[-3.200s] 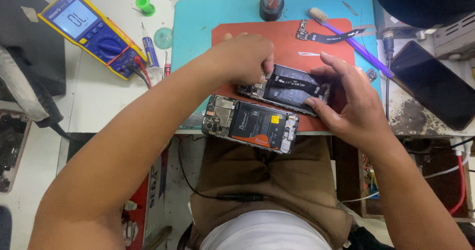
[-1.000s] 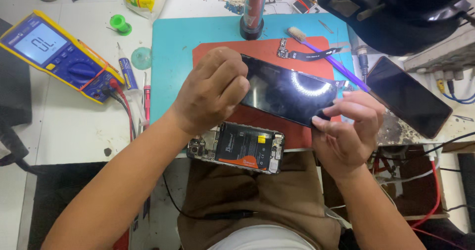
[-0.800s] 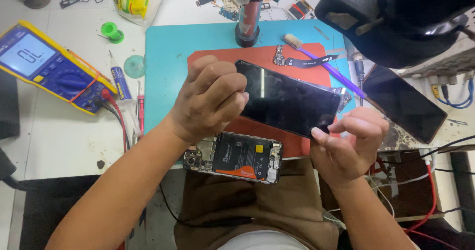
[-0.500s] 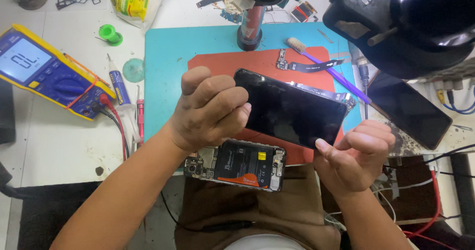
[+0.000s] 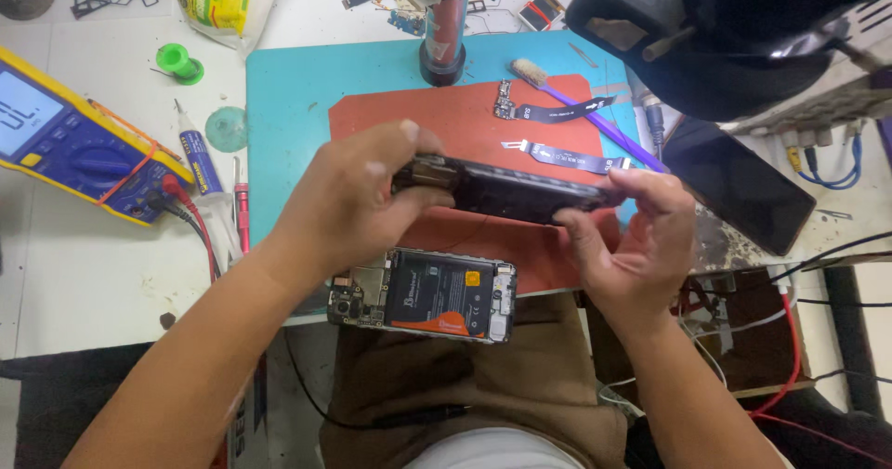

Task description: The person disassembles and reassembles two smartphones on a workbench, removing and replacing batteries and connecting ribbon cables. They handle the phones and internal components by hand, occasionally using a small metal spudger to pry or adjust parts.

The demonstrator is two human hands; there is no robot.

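My left hand [image 5: 358, 200] and my right hand [image 5: 630, 232] hold a black phone [image 5: 506, 190] by its two ends, tilted nearly edge-on above a red work mat [image 5: 465, 121]. Just below it, at the desk's front edge, lies a second phone [image 5: 423, 294] with its back off, battery and circuit board showing. Two blue flex cables [image 5: 567, 110] and a purple-handled brush [image 5: 595, 121] lie on the mat behind the held phone.
A yellow multimeter [image 5: 65, 135] with red leads sits at the left. A blue mat [image 5: 288, 97] lies under the red one. A dark phone [image 5: 743, 186] rests at the right, a microscope head [image 5: 734, 32] above it, a red cylinder [image 5: 444, 42] at the back.
Both hands lifted the phone off the mat, showed its dark screen face up, then turned it until it is nearly edge-on. The view moved closer.
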